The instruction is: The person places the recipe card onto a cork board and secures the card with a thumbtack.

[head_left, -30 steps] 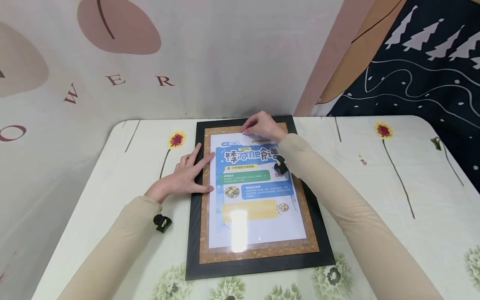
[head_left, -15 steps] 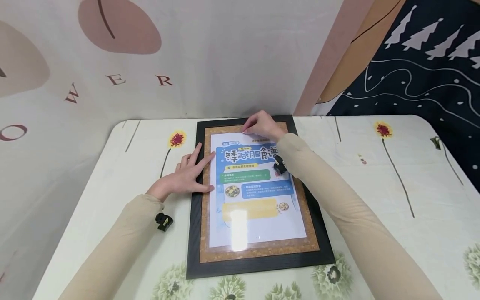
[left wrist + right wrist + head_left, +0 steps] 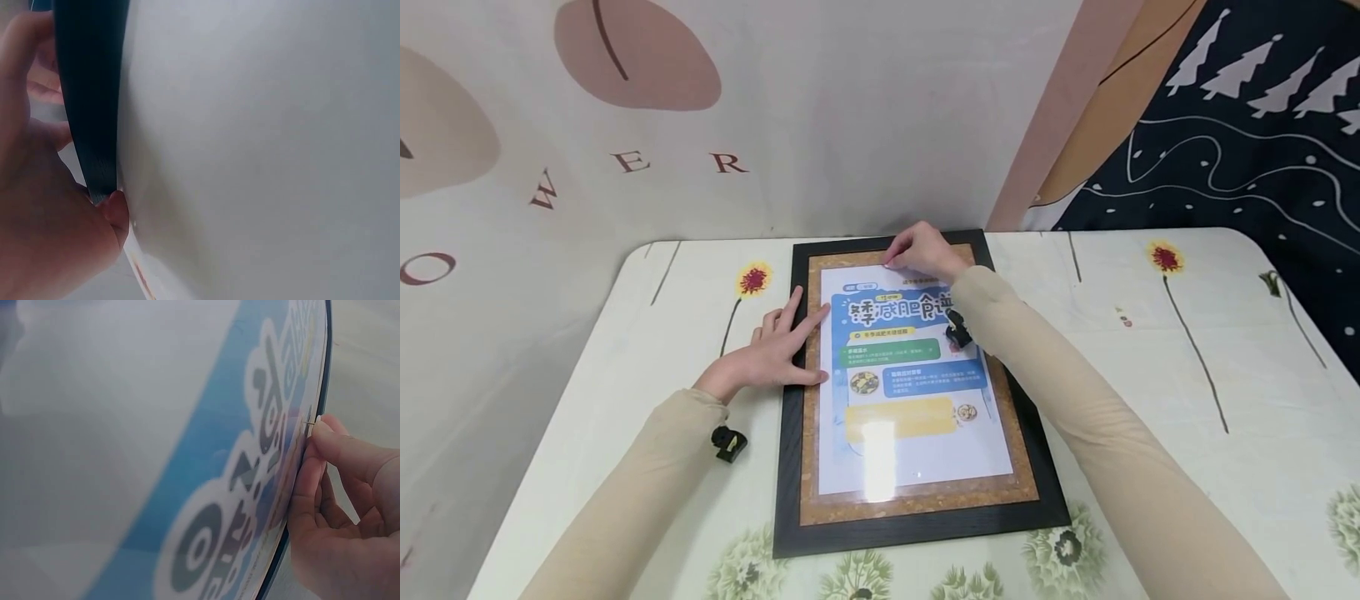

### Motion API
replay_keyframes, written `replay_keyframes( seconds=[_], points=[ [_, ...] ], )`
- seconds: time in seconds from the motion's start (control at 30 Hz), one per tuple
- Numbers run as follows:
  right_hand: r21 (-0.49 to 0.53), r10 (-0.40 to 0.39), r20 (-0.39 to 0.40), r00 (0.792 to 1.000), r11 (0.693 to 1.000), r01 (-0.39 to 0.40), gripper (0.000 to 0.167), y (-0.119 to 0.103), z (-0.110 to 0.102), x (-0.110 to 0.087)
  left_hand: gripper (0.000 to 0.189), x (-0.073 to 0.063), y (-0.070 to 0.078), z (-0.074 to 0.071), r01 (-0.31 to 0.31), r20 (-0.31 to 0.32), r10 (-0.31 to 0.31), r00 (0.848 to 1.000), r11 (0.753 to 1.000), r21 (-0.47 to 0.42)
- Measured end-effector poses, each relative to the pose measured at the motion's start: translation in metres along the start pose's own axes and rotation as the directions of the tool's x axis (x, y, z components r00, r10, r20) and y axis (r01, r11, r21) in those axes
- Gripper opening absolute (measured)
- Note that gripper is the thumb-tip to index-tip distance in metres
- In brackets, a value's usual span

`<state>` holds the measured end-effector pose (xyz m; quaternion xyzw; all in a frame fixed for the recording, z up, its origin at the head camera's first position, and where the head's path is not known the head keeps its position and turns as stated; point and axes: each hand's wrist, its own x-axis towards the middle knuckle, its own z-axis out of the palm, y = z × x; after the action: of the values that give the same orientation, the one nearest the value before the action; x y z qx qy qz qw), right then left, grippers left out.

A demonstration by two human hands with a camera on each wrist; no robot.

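Observation:
A printed poster [image 3: 917, 454] with blue, green and yellow blocks lies on a cork board [image 3: 925, 500] with a black frame [image 3: 787, 467]. My left hand [image 3: 760, 354] spreads its fingers over the frame's left side, thumb and index fingertip at the poster's left edge. In the left wrist view, that hand [image 3: 44, 212] lies along the frame edge [image 3: 94, 106]. At the poster's top edge, my right hand [image 3: 925, 250] pinches a small push pin. The right wrist view shows the pin's thin metal needle [image 3: 309, 422] pointing at the poster; its head is mostly hidden by the fingers.
The board rests on a table with a white flower-print cloth [image 3: 1150, 375]. Right behind the table hangs a pale printed backdrop [image 3: 865, 125], with a dark tree-patterned cloth [image 3: 1247, 150] at the right. Black wrist cameras [image 3: 728, 443] are strapped to both sleeves.
Both hands stay nearly in place, the right still pinching the pin at the poster's top edge. The poster and board show no visible movement.

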<state>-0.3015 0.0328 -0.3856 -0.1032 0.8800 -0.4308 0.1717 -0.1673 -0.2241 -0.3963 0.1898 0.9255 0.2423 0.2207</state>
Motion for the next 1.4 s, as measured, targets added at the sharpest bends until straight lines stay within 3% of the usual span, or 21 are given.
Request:
replay_keyframes(
  seconds=[0.77, 1.03, 1.2, 1.4],
  points=[
    [-0.028, 0.054, -0.016, 0.998, 0.998, -0.054, 0.008, -0.006, 0.003, 0.0, 0.099, 0.0, 0.0, 0.001, 0.003, 0.009, -0.003, 1.0, 1.0, 0.0],
    [-0.04, 0.163, -0.053, 0.985, 0.985, -0.166, 0.007, -0.006, 0.005, -0.002, 0.099, 0.0, 0.001, 0.002, 0.0, 0.012, 0.0, 1.0, 1.0, -0.009],
    [-0.078, 0.187, -0.086, 0.979, 0.978, -0.193, 0.006, -0.008, 0.005, -0.003, 0.099, 0.0, 0.002, 0.001, 0.001, 0.018, -0.001, 1.0, 1.0, -0.008],
    [-0.036, 0.22, -0.107, 0.97, 0.974, -0.225, 0.005, -0.011, 0.007, -0.004, 0.099, 0.001, 0.0, 0.001, 0.001, 0.018, -0.001, 1.0, 1.0, -0.002]
  ],
)
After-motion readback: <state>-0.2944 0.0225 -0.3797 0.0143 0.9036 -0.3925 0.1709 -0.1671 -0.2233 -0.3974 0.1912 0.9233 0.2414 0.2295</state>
